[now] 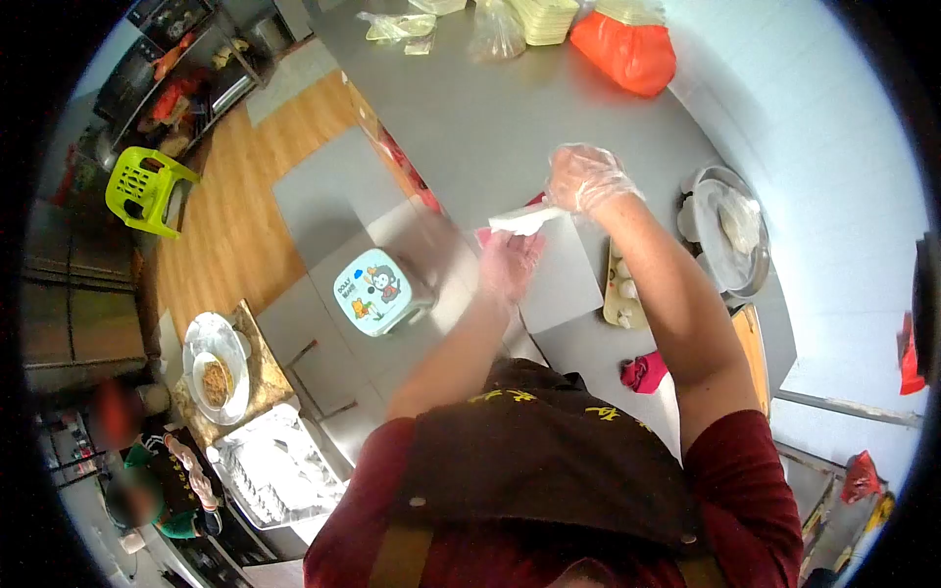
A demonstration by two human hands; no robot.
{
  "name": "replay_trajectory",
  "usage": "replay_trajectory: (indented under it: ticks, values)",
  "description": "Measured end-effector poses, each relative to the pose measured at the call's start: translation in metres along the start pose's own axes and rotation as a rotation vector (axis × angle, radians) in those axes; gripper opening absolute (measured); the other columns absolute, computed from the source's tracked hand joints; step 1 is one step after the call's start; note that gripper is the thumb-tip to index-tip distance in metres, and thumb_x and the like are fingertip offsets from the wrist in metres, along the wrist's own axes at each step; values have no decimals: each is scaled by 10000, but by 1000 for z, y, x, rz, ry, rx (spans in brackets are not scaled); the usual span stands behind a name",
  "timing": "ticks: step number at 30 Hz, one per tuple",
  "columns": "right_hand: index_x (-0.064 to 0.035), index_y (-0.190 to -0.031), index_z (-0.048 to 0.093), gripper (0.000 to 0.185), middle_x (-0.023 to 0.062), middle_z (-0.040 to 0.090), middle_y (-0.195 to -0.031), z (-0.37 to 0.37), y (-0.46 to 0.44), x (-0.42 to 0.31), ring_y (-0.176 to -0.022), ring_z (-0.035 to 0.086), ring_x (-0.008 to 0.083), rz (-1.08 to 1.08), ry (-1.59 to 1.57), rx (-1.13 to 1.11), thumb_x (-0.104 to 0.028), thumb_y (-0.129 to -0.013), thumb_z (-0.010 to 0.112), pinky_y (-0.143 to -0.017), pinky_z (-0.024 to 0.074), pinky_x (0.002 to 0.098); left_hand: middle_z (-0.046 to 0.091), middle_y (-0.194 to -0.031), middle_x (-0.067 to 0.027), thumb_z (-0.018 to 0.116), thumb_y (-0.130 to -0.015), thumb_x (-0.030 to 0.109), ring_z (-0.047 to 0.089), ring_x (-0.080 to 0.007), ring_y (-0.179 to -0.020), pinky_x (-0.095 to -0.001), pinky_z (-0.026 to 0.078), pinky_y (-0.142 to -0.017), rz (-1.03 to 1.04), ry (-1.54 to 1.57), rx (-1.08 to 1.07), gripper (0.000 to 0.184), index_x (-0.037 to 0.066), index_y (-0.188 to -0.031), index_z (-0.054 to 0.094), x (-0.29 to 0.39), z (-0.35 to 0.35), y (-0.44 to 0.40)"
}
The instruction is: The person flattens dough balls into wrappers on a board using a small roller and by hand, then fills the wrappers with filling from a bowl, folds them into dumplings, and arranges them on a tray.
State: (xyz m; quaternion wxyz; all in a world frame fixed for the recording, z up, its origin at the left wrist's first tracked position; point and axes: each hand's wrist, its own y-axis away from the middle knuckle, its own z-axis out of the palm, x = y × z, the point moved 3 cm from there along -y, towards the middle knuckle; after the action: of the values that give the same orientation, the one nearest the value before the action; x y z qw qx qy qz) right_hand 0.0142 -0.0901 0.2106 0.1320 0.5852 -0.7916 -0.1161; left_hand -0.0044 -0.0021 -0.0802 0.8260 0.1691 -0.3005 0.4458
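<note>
A folded-looking white item [524,218] is held between my two hands above the edge of the grey worktop [446,108]. My right hand [591,181], in a clear plastic glove, is closed on its right end. Below it, my left hand [512,263], also in a clear glove, grips the lower side with its fingers. Bits of dark red material show just beside the white item. A white board [564,274] lies under and right of my left hand. What the white item is made of cannot be made out.
A tray of white pieces [625,289] and a magenta cloth [643,372] lie near my right forearm. A metal basin [755,269] stands at right, an orange bag [627,57] at back. A cartoon-topped stool [374,292] is left; a co-worker [172,480] is lower left.
</note>
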Motion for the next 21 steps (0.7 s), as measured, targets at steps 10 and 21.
replay_trajectory:
  ticks: [10, 21]
  values:
    - [-76, -938, 670, 255, 167, 647, -994, 3, -7, 2, -953, 619, 333, 25, -17, -27, -197, -730, 584, -843, 489, 406, 578, -974, -148, 498, -896, 263, 562, -281, -925, -397, 456, -850, -323, -603, 192, 257, 36, -1010, 534, 44, 37, 28]
    - [-61, -941, 667, 243, 188, 638, -974, 16, -12, 6, -943, 616, 335, -95, 49, -9, -211, -790, 549, -829, 490, 405, 582, -998, -54, 537, -867, 76, 575, -166, -877, -324, 511, -783, -222, -497, 142, 298, 29, -1162, 528, 100, 51, 64]
